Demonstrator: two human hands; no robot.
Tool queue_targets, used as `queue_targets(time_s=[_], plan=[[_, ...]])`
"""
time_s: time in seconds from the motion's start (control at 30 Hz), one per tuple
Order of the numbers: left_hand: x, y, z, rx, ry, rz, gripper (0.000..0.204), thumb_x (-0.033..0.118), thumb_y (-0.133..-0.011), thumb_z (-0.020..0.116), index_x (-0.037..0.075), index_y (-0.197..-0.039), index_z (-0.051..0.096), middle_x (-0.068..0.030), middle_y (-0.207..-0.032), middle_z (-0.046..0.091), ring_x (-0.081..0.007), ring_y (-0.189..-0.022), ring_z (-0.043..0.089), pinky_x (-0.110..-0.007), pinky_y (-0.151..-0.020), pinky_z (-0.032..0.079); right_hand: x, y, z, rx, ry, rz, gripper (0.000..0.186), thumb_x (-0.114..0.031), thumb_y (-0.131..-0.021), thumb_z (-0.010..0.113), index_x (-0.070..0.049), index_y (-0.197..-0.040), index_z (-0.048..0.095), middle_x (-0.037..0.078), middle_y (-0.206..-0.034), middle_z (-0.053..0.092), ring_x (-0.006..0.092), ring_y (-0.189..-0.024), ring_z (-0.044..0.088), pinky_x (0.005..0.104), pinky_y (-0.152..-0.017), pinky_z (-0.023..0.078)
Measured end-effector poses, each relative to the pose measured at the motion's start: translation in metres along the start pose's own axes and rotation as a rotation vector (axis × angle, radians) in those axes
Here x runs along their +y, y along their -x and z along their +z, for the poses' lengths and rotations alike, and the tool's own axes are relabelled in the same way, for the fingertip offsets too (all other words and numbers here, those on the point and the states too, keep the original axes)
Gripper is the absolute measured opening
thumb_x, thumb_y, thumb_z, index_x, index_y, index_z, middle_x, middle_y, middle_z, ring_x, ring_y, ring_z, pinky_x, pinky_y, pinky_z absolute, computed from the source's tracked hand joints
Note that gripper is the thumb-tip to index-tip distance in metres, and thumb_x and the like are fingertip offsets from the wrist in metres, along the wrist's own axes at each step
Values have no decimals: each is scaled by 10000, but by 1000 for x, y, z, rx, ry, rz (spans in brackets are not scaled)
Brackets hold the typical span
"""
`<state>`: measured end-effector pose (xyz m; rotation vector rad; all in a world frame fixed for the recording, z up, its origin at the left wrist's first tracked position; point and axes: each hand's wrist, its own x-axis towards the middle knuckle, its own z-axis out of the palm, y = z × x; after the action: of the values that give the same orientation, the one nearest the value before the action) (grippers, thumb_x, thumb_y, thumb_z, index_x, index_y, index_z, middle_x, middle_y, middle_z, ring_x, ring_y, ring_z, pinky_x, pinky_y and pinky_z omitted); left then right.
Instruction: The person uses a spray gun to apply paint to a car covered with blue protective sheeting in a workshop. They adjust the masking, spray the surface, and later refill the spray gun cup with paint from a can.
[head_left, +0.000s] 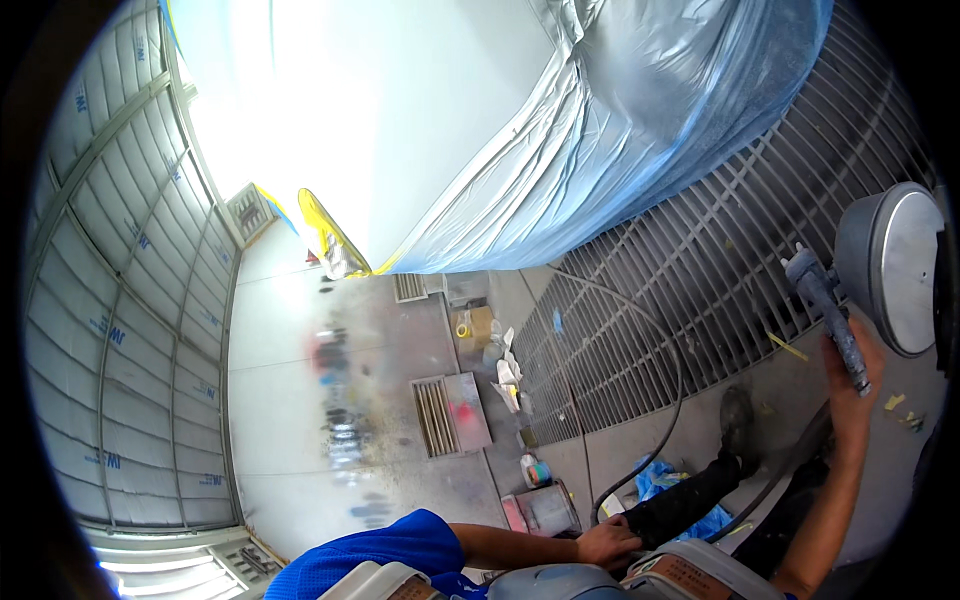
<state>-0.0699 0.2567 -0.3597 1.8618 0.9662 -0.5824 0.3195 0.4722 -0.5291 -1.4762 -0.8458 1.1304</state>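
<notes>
On the right, my right hand [853, 370] is wrapped round the grip of a grey, paint-marked spray gun [825, 305], its nozzle end pointing up and left. Close beside the gun is a round grey cup with a silvery lid [905, 270]; how it joins the gun is hidden. A thick dark hose [775, 480] runs down from that hand. Low in the middle, my left hand [608, 543] is closed where the black hose [680, 375] comes down to it, in front of my dark trouser leg. Ahead, a large pale panel [400, 130] is partly masked with clear bluish plastic film [640, 130].
A slatted floor grate [640, 310] spreads under the film. Farther left are a vented metal box [465, 410], a cardboard box [475, 325], crumpled paper [507, 375] and a tub [535, 470]. Blue plastic [700, 520] lies by my shoe [737, 420]. Panelled walls [130, 300] stand left.
</notes>
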Motion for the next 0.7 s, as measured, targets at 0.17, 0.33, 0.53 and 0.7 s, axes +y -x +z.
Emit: queue_targets(time_s=[0.17, 0.33, 0.53, 0.7], plan=[[5, 2, 1, -15, 16, -29, 183, 179, -782, 622, 110, -902, 502, -84, -739, 554, -282, -771, 596, -418, -872, 400, -13, 2, 8, -47, 10, 4, 352, 29, -814, 723, 40, -1155, 638, 119, -1082, 663, 164, -1009, 614, 279, -871, 483], [1, 5, -6, -47, -7, -43, 263, 175, -746, 664, 119, -969, 535, -79, -785, 605, -277, -840, 606, -420, -868, 386, -64, 13, 36, -12, -41, -129, 198, -32, -867, 671, 32, -1049, 628, 51, -868, 614, 125, -792, 548, 265, -749, 443], [-4, 22, 4, -26, 31, -63, 294, 179, -732, 683, 115, -982, 541, -89, -782, 617, -283, -848, 617, -421, -855, 389, -106, 8, 40, 13, 107, -173, 212, -31, -848, 695, 32, -1043, 638, 51, -853, 632, 112, -786, 558, 268, -726, 455], [-4, 33, 11, -65, -58, -48, 262, 216, -782, 635, 108, -998, 532, -129, -792, 623, -323, -807, 620, -447, -831, 391, -176, 23, 17, 66, 130, -53, 251, 4, -823, 700, 49, -1064, 644, 103, -859, 660, 135, -795, 593, 275, -742, 474]])
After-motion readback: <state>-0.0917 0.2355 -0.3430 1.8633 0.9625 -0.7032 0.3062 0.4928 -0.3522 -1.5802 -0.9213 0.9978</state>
